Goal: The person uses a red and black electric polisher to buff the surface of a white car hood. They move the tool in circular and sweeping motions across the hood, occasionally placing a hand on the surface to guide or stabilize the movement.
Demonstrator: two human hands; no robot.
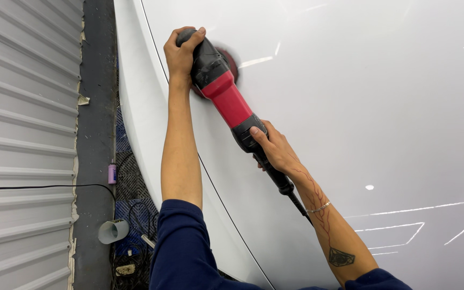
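Red and black polisher [226, 96] lying against white car panel [361, 123], centre-left to upper centre of frame. Long axis diagonal: head at upper left, handle toward lower right. Round pad [231, 62] at head end pressed on panel, blurred, edge not resolvable. Black cord [299, 205] leaving handle end toward lower centre, soon lost behind right forearm.

Left hand [181, 51] on top of head knob, upper centre; fingers curled tight over knob, thumb side wrapped. Right hand [275, 149] on black rear grip, mid-frame; fingers closed round it, thumb laid along top. Left hand nearer pad; right hand nearer cord end. Tool thus between both hands, head lying up and left of right fingers, handle down and right of left fingers.

Thin dark seam line [210, 172] running down panel beneath tool, from upper left to lower centre.

Left edge of frame: grey corrugated shutter [22, 134], dark grey strip beside it. Lower left on floor: grey pipe stub [113, 231], small pink bottle [112, 173], tangle of dark cables on blue grid mat [130, 215].

Hidden or unclear: pad face, trigger under right fingers, underside of left palm, cord end. Panel's full extent cut off at frame edges. Ceiling light streaks reflected on paint at right.
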